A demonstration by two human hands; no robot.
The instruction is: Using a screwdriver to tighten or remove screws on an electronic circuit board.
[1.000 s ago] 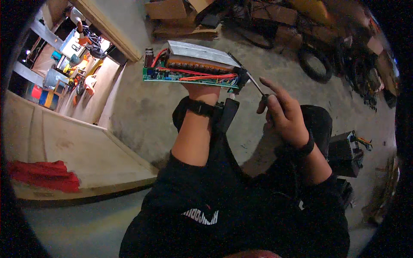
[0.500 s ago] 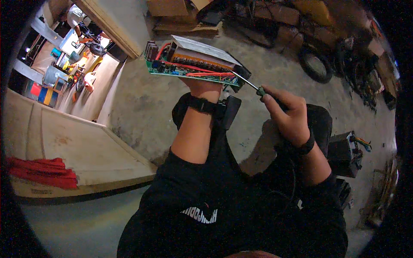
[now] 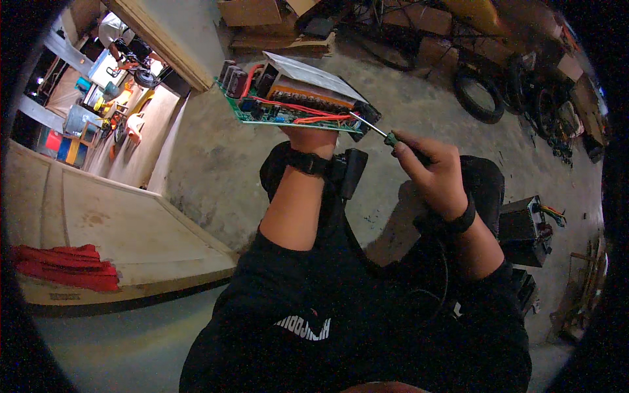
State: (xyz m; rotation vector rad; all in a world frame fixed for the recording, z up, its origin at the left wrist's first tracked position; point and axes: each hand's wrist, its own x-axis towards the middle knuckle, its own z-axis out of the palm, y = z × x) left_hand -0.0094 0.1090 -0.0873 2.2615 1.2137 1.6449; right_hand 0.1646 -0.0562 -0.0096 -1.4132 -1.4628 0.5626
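My left hand (image 3: 310, 138) is under a green circuit board (image 3: 262, 118) and holds it up; most of its fingers are hidden beneath. On the board stand a silvery metal heat sink (image 3: 314, 75), red wires (image 3: 314, 112) and dark block-shaped parts (image 3: 232, 77) at the left end. My right hand (image 3: 429, 167) is closed round the dark green handle of a screwdriver (image 3: 372, 126). Its shaft points up and left, with the tip at the board's right end by the wires. Whether the tip touches a wire or the board I cannot tell.
A black metal box with coloured cables (image 3: 524, 226) sits on the floor at right. Tyres (image 3: 478, 96) and cardboard boxes (image 3: 249, 13) lie at the back. At left, a red cloth (image 3: 65, 267) rests on a pale ledge (image 3: 131, 223). Beyond a doorway, a person (image 3: 113, 33) is beside a wheel.
The board has tilted slightly, showing more of its upper face. My right hand and the screwdriver have shifted a little left, the tip staying at the board's right end.
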